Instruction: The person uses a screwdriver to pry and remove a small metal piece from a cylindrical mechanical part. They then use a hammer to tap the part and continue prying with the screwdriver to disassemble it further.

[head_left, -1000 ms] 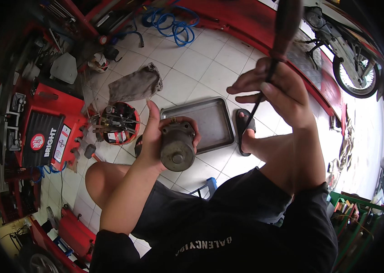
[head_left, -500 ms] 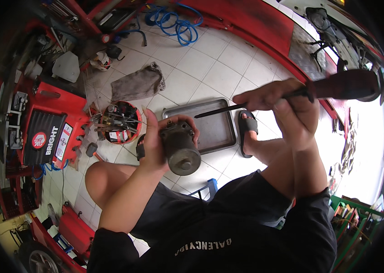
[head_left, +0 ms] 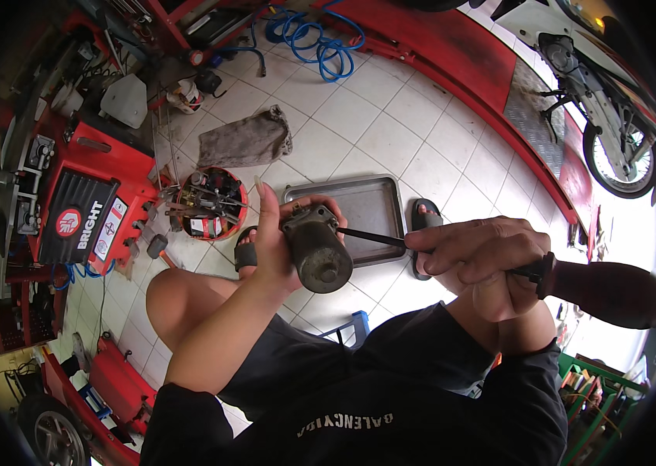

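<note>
My left hand [head_left: 277,248] is wrapped around a grimy cylinder-shaped motor [head_left: 316,247], fingers clamped on its body, holding it up over my knees. My right hand [head_left: 483,260] is closed tight on a screwdriver [head_left: 499,268], its tip against the motor's side, though I can't quite see where it meets. Below, a metal tray [head_left: 367,203] lies on the tiled floor [head_left: 390,132].

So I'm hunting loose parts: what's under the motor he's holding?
Below the motor lies a metal tray on tiled floor. Its visible part looks bare; the left hand and motor cover its near corner.
</note>
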Tool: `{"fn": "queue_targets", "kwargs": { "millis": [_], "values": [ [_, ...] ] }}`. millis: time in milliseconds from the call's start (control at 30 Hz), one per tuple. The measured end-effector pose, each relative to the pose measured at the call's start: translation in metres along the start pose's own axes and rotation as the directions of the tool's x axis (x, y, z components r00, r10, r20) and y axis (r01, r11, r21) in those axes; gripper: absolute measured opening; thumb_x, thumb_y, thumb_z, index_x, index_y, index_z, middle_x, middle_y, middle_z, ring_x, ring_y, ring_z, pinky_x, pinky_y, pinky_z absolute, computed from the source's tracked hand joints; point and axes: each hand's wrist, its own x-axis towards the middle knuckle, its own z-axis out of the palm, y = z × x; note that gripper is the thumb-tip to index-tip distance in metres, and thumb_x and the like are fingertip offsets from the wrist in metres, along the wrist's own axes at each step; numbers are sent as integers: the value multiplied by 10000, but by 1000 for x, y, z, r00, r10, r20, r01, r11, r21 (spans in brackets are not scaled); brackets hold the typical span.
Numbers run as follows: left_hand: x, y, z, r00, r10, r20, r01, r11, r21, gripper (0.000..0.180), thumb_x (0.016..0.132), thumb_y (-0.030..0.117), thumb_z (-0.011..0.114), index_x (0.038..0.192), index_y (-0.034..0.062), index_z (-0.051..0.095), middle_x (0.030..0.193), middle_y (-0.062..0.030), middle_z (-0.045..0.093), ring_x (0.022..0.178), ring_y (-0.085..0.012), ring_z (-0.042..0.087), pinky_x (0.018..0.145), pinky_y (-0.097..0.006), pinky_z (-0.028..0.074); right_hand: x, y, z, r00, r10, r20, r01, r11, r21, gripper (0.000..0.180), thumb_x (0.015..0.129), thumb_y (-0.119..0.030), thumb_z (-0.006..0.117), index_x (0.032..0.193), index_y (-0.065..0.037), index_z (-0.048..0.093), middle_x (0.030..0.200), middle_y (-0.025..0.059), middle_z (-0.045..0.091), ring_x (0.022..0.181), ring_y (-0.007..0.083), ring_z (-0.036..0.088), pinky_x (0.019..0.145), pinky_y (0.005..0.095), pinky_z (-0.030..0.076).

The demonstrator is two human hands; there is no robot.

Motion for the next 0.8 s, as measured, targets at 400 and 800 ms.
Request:
{"fn": "queue_targets", "kwargs": {
  "millis": [400, 800],
  "values": [
    [-1, 1, -4, 1000, -1, -3, 1, 1000, 23, 961, 929, 833, 268, 1085, -46, 626, 963, -165, 673, 818, -240, 686, 753, -355, 579, 3, 3, 15, 999, -16, -46, 12, 997, -82, 165, 911, 121, 514, 938, -21, 593, 867, 217, 722, 904, 454, 739, 710, 465, 649],
    [-2, -9, -9, 978, 202, -46, -172, 916, 363, 969, 934, 835, 210, 1078, -36, 609, 924, -161, 665, 816, -218, 674, 771, -330, 565, 11, -7, 15, 992, -70, 104, 92, 970, -224, 166, 873, -56, 735, 986, -6, 624, 945, 185, 727, 986, 339, 748, 748, 391, 641]
  ]
}}
